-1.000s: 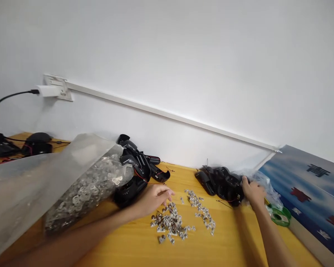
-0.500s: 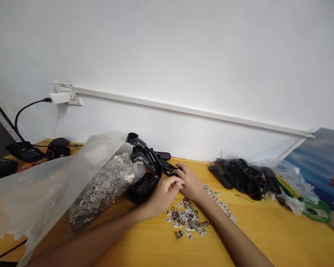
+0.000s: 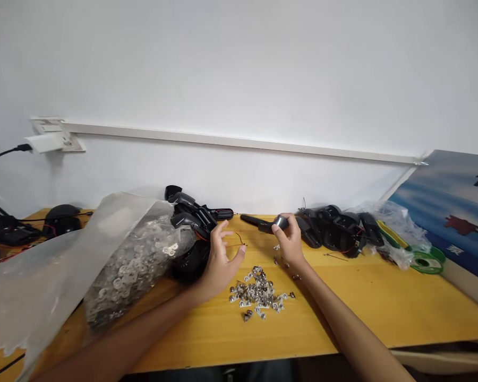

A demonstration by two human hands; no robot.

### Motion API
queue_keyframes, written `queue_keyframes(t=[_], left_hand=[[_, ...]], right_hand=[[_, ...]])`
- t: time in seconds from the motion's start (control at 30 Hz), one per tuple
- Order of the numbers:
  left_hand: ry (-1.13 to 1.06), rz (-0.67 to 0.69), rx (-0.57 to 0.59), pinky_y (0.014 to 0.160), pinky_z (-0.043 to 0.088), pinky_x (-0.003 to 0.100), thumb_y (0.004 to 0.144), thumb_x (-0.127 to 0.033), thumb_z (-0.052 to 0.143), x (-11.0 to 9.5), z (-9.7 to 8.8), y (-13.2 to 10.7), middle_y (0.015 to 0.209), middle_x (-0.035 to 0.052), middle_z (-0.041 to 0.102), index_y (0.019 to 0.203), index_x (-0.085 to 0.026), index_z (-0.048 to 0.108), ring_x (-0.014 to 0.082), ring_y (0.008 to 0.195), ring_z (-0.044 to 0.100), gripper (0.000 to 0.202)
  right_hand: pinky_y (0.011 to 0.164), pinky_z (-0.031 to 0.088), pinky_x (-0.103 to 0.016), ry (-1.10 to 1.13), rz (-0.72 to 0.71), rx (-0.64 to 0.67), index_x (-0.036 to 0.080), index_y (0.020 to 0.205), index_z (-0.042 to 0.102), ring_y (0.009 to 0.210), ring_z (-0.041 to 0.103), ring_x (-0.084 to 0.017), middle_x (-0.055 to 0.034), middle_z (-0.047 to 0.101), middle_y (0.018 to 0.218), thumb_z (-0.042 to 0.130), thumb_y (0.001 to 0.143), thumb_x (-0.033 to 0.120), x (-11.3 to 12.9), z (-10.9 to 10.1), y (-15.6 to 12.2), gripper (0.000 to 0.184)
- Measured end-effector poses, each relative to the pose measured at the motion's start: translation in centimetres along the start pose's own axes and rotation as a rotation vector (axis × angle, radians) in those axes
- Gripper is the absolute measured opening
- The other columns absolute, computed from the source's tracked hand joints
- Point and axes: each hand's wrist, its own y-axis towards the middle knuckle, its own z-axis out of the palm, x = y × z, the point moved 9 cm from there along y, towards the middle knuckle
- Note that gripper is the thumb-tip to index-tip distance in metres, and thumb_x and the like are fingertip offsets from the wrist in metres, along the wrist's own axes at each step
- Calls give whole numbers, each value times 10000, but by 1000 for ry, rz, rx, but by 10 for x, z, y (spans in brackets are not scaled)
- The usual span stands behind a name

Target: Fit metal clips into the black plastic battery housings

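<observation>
The right hand (image 3: 290, 245) is closed narrowly, gripping a slim black plastic piece (image 3: 261, 223) with a grey metal end. The left hand (image 3: 220, 268) is open wide, its fingers spread just beside a thin red wire (image 3: 239, 239). A heap of small silver metal fittings (image 3: 257, 293) lies on the yellow wooden table (image 3: 382, 302) between and ahead of both hands, and black plastic casings (image 3: 191, 220) sit just beyond the left hand.

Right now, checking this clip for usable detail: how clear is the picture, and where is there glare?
In the head view, the white wall is bright and evenly lit, the plastic bag shows pale glare, and the small metal pieces are hard to tell apart.
</observation>
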Motion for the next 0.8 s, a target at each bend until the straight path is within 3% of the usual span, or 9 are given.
queue_keyframes(t=[0.07,0.13,0.2,0.27,0.33,0.43,0.53,0.67,0.8], left_hand=[[19,41,3,1117,476,488,919,-323,759,-4,1,1,1658,183,383,1591,-297,304,315,1407,539,812],[13,54,52,1116,486,492,897,-331,783,-6,4,2,1643,178,445,1591,-286,354,323,1388,567,817],[3,26,154,1052,530,456,919,-351,758,-5,13,3,1468,142,634,1481,-255,527,299,1251,656,616],[7,-33,244,915,567,389,983,-394,671,0,20,2,1166,89,754,1246,-216,683,254,1037,712,318],[-16,-115,272,742,554,322,1028,-459,590,7,22,2,935,46,732,1069,-196,708,207,830,697,290],[-188,-264,252,555,477,266,1008,-588,587,17,23,1,770,-8,638,1025,-190,658,146,590,610,405],[-378,-365,209,515,432,242,955,-648,644,22,23,2,641,-51,555,978,-190,602,120,509,541,460],[-620,-462,132,567,467,258,883,-617,735,33,21,3,661,-39,608,1003,-202,569,131,537,582,463],[-767,-435,43,676,534,305,898,-505,733,39,16,7,824,3,700,1076,-210,577,152,632,664,378]], right_hand=[[743,458,-359,89,15,2,237,976,605,796,537,-222,-7,571,858,658,914,437,-1,2,-2,216],[719,459,-347,148,21,46,233,960,627,778,538,-215,-6,581,840,671,910,479,1,10,-4,255],[721,471,-340,177,45,98,231,959,648,783,560,-213,-10,609,844,702,908,517,3,21,-8,295],[763,494,-345,204,81,151,232,996,672,839,600,-223,-26,656,898,718,916,558,3,32,-10,338],[798,512,-356,239,131,202,236,1098,689,893,625,-232,-54,699,1011,664,952,620,1,40,-12,411],[738,509,-353,257,220,244,241,1189,687,849,621,-228,-67,704,1028,520,1004,702,-8,43,-11,524],[771,499,-358,167,237,229,239,955,705,857,617,-238,-49,676,889,568,981,681,-16,33,-5,463],[814,472,-368,50,230,284,233,764,648,809,595,-221,-28,657,802,681,924,574,-25,27,-5,378],[766,473,-350,119,284,569,229,797,673,780,595,-196,-18,663,821,739,895,502,-27,47,-24,297]])
